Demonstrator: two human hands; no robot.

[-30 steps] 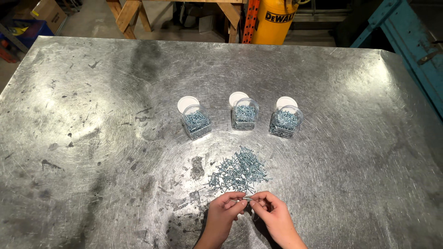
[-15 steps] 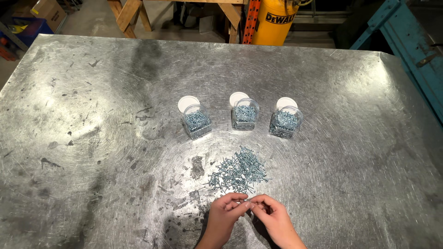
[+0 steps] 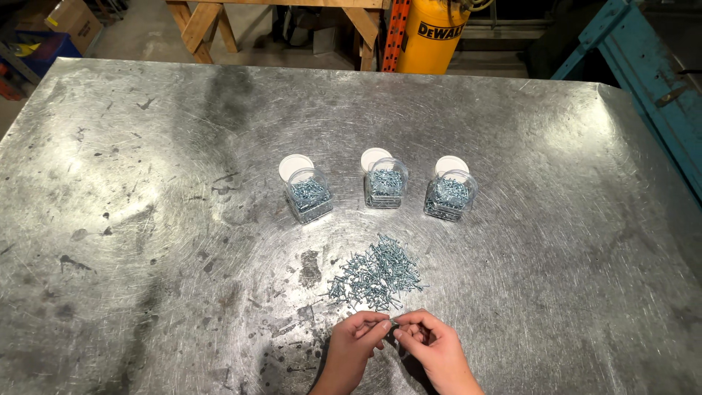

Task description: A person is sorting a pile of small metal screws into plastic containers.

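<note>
- My left hand (image 3: pixel 352 344) and right hand (image 3: pixel 433 350) meet fingertip to fingertip, pinching one small screw (image 3: pixel 393 322) between them; its long axis runs roughly nine to three.
- The screw pile (image 3: pixel 375 273) lies just at twelve o'clock on the tabletop (image 3: pixel 146 219), about equally near both hands.
- Three open jars (image 3: pixel 385 183) stand farther off at twelve.

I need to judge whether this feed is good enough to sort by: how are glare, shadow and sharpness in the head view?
Head view: the steel table shows broad soft glare and swirl marks at centre and far right; both hands, left hand and right hand, cast a dark shadow near the bottom edge; the three jars are sharp; single screws in the pile are too small to tell apart; table edges bow slightly.
</note>
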